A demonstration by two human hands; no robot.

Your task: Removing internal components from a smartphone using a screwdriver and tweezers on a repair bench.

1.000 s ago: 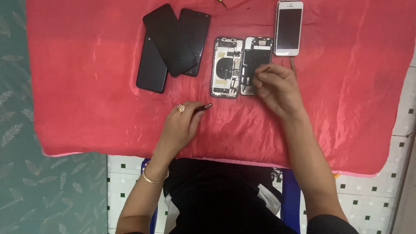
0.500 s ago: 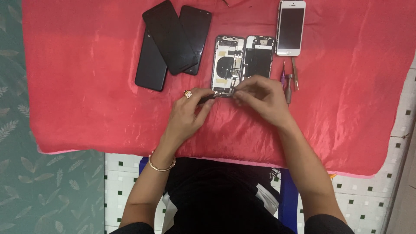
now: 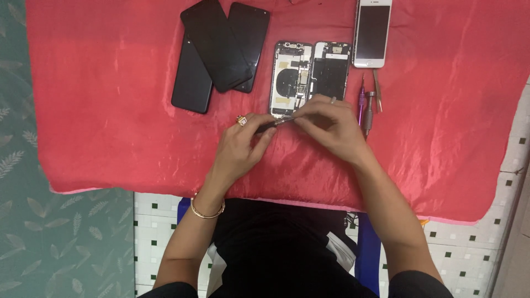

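My left hand [image 3: 241, 146] grips a thin dark tool [image 3: 270, 125] by its handle. My right hand [image 3: 326, 126] pinches the tool's metal tip, so both hands meet just below the opened phone. That opened phone lies in two halves on the red cloth [image 3: 110, 110]: the body with exposed parts [image 3: 289, 77] on the left and the dark inner screen half [image 3: 330, 69] on the right. A ring shows on my left hand and a bangle on the wrist.
Three black phones [image 3: 218, 47] lie overlapped at the upper left. A white phone with a dark screen [image 3: 372, 30] lies at the top right. A purple screwdriver and other small tools [image 3: 367, 102] rest right of my right hand. Tiled floor below.
My hands were apart, the right one at the opened phone. They have come together below it, and my right hand now pinches the tool's tip.
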